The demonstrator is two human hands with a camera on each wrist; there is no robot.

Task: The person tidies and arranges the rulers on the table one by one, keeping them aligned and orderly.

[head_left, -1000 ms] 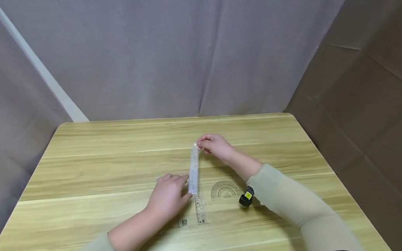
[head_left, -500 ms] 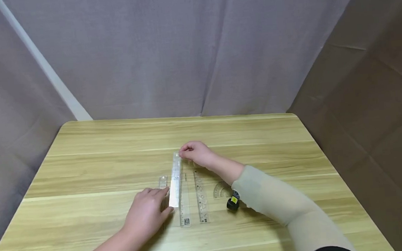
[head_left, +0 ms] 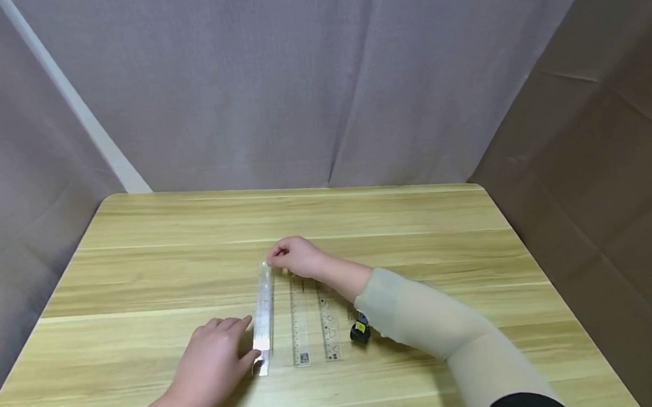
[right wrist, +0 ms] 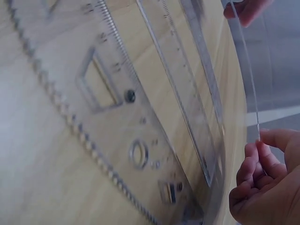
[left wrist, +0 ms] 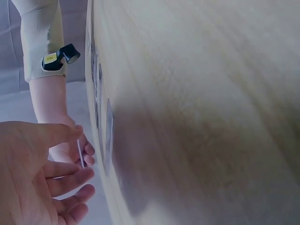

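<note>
The head view looks down from above on the whole bench (head_left: 137, 267), while both wrist views skim it close, sharing the rulers (right wrist: 187, 108).

Clear rulers (head_left: 299, 322) with black markings lie on a light-yellow wood-grain table (head_left: 418, 222).

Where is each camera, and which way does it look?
Head: sits high, looks down at the table; both hands hold a clear ruler by its ends, left hand near, right hand far; both sleeves show.
Left wrist: sits low by the table edge, looks along it; the left hand's palm and the right forearm show.
Right wrist: sits close above the flat rulers; right fingers pinch the ruler.
Shared: the held ruler shows in all three.
</note>
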